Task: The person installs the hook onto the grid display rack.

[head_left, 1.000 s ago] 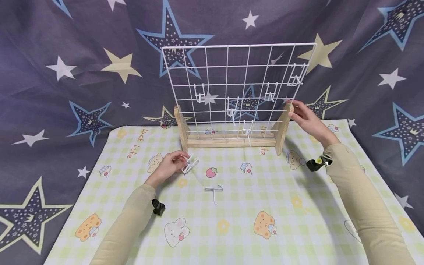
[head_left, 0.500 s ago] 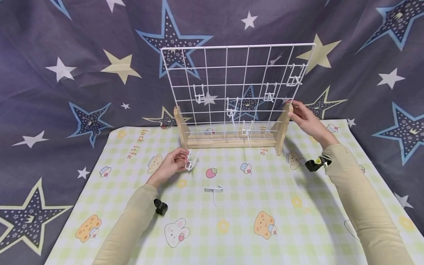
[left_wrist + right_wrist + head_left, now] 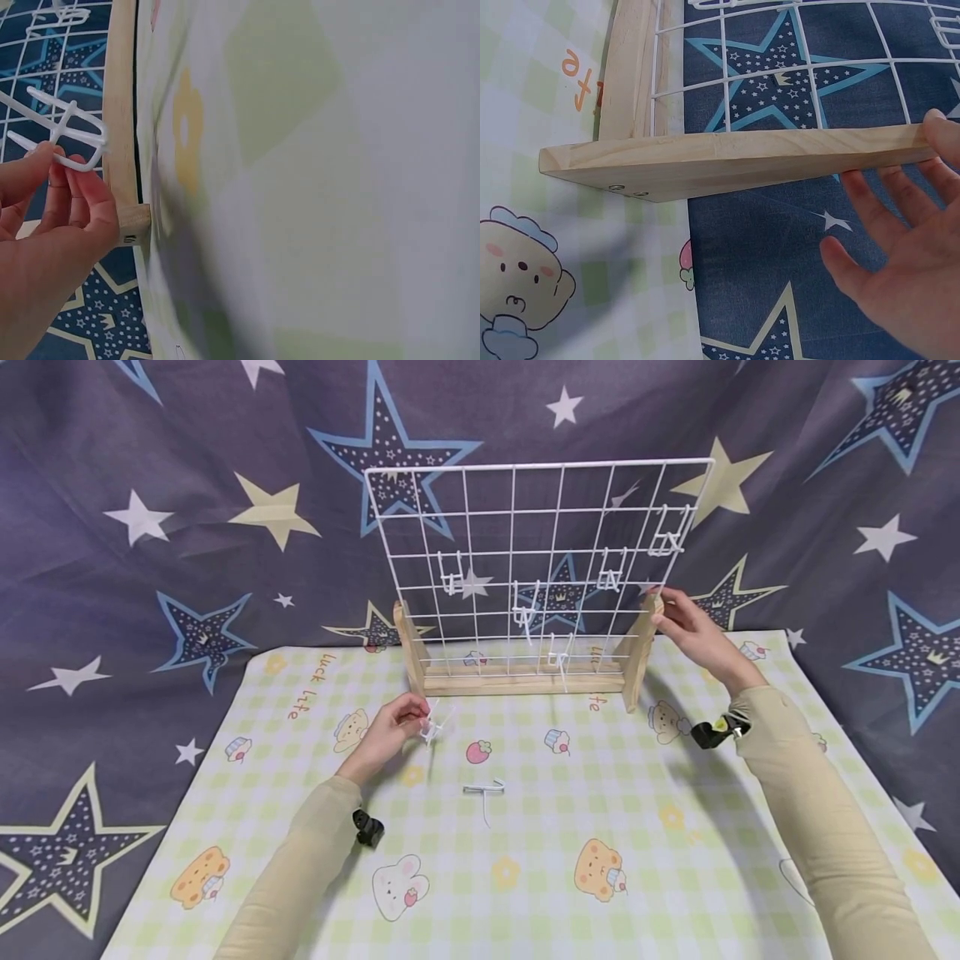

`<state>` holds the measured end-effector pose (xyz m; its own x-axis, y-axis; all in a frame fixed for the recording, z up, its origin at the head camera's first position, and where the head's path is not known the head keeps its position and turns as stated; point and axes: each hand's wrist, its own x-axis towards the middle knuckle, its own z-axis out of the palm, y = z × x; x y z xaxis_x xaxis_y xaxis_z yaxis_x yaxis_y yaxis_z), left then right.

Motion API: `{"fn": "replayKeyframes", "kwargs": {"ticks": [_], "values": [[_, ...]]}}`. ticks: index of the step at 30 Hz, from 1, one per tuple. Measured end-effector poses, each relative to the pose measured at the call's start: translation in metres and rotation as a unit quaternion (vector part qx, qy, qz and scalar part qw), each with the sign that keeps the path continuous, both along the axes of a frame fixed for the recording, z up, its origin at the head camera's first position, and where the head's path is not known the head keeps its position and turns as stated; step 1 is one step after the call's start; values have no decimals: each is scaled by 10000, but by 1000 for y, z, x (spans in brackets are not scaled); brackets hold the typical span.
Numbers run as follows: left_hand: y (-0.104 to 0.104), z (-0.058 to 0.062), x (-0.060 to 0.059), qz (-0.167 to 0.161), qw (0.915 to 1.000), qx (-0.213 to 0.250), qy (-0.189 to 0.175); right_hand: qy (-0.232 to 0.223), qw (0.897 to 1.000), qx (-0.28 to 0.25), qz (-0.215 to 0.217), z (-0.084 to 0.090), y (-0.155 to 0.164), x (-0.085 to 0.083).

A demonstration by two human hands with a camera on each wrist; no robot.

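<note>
My left hand (image 3: 388,728) pinches a small white wire hook (image 3: 435,724) just above the checked mat, in front of the rack's left post. In the left wrist view my fingertips (image 3: 82,187) hold the hook (image 3: 66,136) by its bent end. A white wire grid (image 3: 540,539) stands in a wooden base (image 3: 525,681), and several white hooks (image 3: 525,610) hang on it. My right hand (image 3: 688,628) rests at the top of the right wooden post (image 3: 641,647). In the right wrist view its thumb touches the post's end (image 3: 900,142) and the fingers (image 3: 870,217) lie straight beside the wood.
Another white hook (image 3: 486,792) lies loose on the mat (image 3: 525,885) between my arms. The mat carries cartoon prints and covers the table. A dark blue cloth with stars (image 3: 187,527) hangs behind and around the rack.
My left hand has lifted the hook a little off the mat and turned it more upright. The right hand has stayed at the post.
</note>
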<state>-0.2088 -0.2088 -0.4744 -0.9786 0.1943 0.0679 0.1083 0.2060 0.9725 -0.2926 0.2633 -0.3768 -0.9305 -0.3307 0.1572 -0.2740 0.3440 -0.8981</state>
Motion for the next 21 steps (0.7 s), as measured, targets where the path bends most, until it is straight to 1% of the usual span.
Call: {"fn": "replayKeyframes", "kwargs": {"ticks": [4, 8, 12, 15, 21], "values": [[1, -1, -1, 83, 10000, 25, 4, -38, 10000, 15, -2, 0, 0, 0], [2, -3, -2, 100, 9998, 141, -91, -56, 10000, 28, 7, 1, 0, 0], [3, -2, -3, 140, 9989, 326, -312, -75, 10000, 53, -4, 1, 0, 0], [5, -2, -4, 171, 9979, 485, -403, -109, 9999, 35, -25, 1, -1, 1], [8, 0, -5, 206, 9968, 666, -395, -142, 9999, 5, -49, 0, -1, 1]]}}
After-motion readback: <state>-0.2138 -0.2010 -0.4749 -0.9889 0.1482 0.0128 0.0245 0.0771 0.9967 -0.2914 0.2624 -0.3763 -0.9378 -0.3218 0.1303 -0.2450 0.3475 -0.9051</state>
